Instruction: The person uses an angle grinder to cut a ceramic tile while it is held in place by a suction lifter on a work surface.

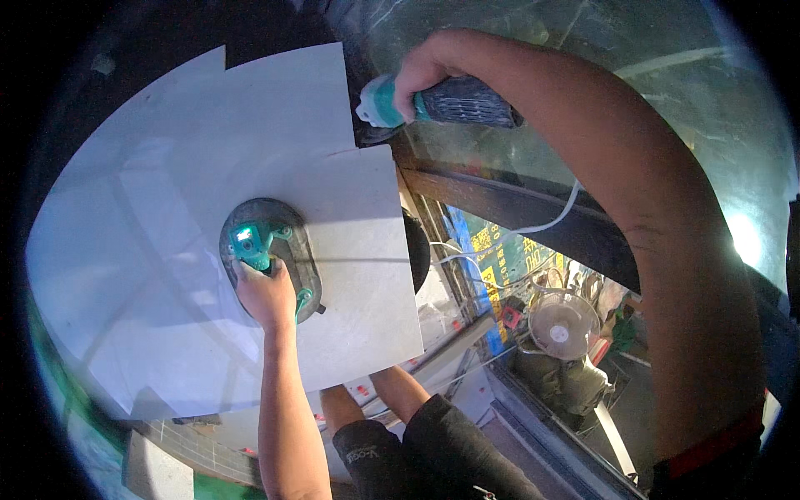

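The pale tile [358,250] lies flat over other tiles [167,208], steadied by the left hand [267,293] closed around a suction-cup handle [265,250], while the right hand [417,79] grips a teal angle grinder [433,102] at its far corner, likely for trimming.

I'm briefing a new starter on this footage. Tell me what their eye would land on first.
First, the big pale tile filling the left and middle of the view, with a dark oval suction lifter stuck on it and the left hand gripping its teal handle. Next, the right hand at the top, wrapped around a teal and grey angle grinder at the tile's upper corner. Lower right, a small white fan stands amid clutter.
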### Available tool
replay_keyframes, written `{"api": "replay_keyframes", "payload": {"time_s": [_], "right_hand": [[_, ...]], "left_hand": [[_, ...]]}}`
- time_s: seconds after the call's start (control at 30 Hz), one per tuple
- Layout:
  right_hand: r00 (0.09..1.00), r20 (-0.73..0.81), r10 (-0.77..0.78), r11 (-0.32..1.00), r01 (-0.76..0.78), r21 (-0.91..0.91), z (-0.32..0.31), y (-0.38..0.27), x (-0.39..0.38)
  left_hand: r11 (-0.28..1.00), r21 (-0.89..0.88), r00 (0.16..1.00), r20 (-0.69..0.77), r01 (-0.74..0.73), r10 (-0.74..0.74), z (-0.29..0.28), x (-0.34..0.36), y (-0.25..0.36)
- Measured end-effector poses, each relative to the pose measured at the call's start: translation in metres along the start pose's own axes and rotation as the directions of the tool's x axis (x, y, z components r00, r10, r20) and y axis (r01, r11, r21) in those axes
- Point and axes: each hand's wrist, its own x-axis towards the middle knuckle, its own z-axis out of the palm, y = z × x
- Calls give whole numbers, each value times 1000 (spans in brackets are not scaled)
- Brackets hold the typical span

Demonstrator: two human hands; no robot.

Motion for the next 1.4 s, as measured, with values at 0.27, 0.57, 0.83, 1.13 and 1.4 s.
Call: {"api": "replay_keyframes", "payload": {"time_s": [0.27, 0.57, 0.83, 1.13, 1.4], "right_hand": [[999, 49, 13, 999, -15, 45, 1, -1, 2], [999, 31, 11, 995, -15, 103, 2, -4, -3], [991, 128, 41, 990, -57, 132, -2, 2, 4], [987, 154, 55, 986, -78, 149, -3, 8, 8], [995, 91, 41, 978, -59, 200, -1, 8, 3]], "left_hand": [[997, 82, 1000, 5, -9, 9, -1, 1, -1], [994, 103, 999, 7, 40, -41, -1, 0, 1], [996, 88, 999, -7, 32, -31, 0, 0, 1], [995, 96, 1000, -13, 25, -24, 0, 0, 1], [991, 125, 999, 11, 43, -45, -1, 0, 0]]}}
